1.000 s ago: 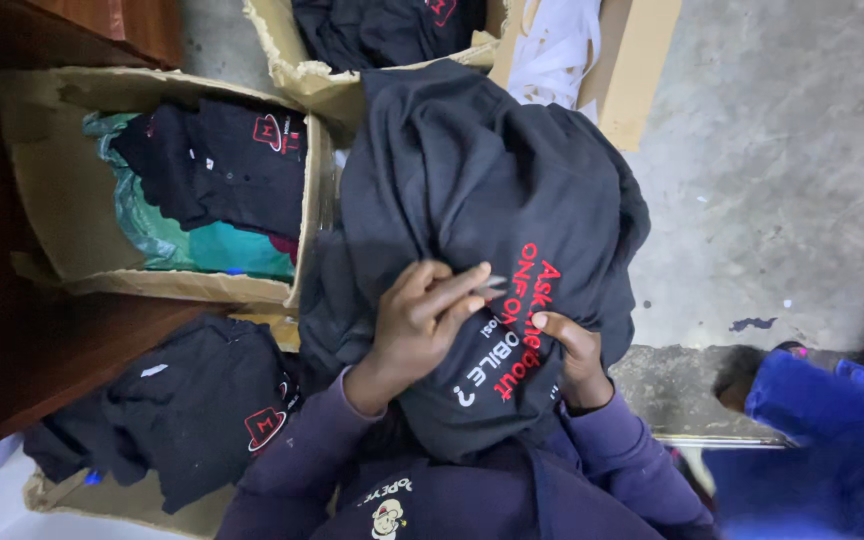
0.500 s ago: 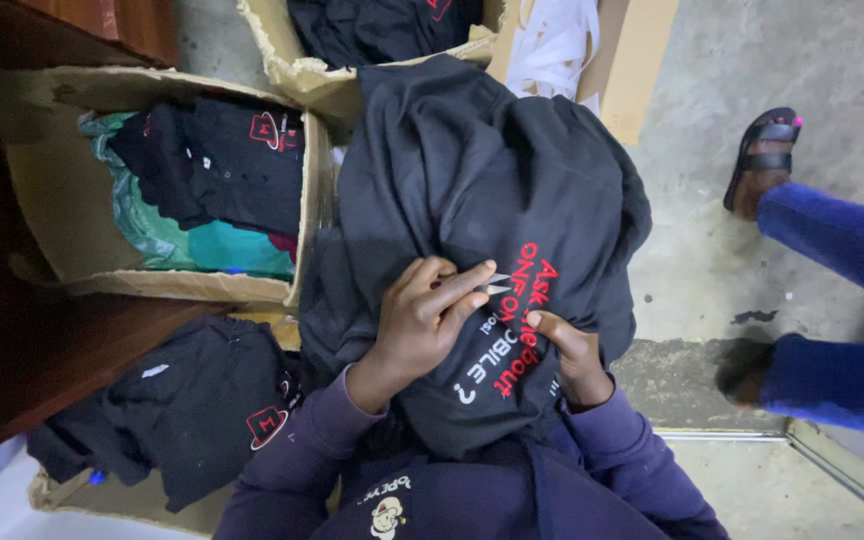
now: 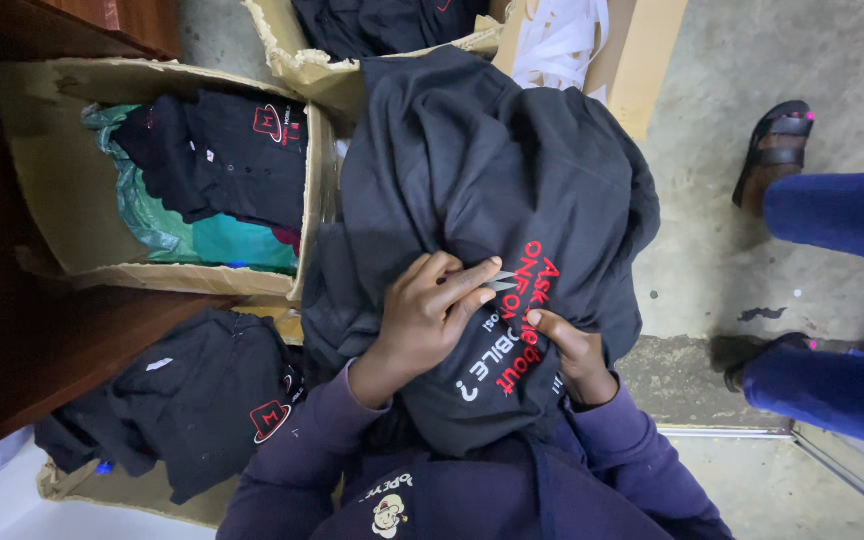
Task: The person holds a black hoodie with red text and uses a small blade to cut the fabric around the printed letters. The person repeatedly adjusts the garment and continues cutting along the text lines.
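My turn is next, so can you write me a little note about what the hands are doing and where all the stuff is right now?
Left hand: pinches small metal snips at the red lettering on the black shirt across the lap.
Right hand: grips the shirt's fabric beside the lettering.
Left cardboard box: holds folded black shirts on green plastic.
Pile of black shirts: lies lower left.
Trimmed or untrimmed: cannot tell.

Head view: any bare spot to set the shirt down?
Bare concrete floor between the dark shirt and another person's sandalled foot; wooden ledge below the open carton. Crowded: carton is full, lap taken by left hand and right hand.
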